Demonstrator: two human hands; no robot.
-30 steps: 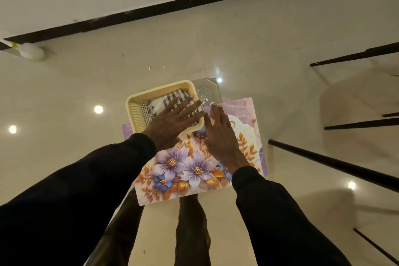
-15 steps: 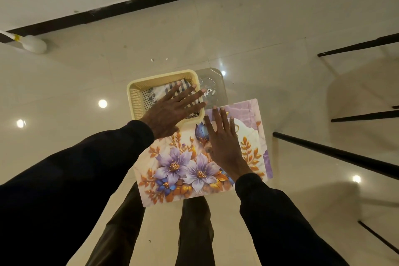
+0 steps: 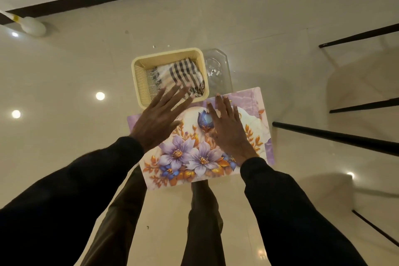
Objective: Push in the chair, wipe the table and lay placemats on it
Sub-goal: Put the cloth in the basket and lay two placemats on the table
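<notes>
A floral placemat (image 3: 194, 157) with purple flowers and orange leaves lies flat on the glass table (image 3: 291, 84) in front of me. My right hand (image 3: 226, 127) lies flat on its right half, fingers straight. My left hand (image 3: 160, 119) hovers with spread fingers over the mat's far left corner and the near rim of a cream plastic basket (image 3: 140, 80). A black-and-white striped cloth (image 3: 181, 71) sits folded inside the basket.
A clear glass dish (image 3: 218, 71) stands just right of the basket. Black chair or table frame bars (image 3: 336, 138) run along the right side. A white mop head (image 3: 32, 26) lies on the floor at far left. My legs show through the glass.
My left hand has drawn back from over the basket toward the mat's left corner. My right hand has stayed flat on the mat, which has barely shifted.
</notes>
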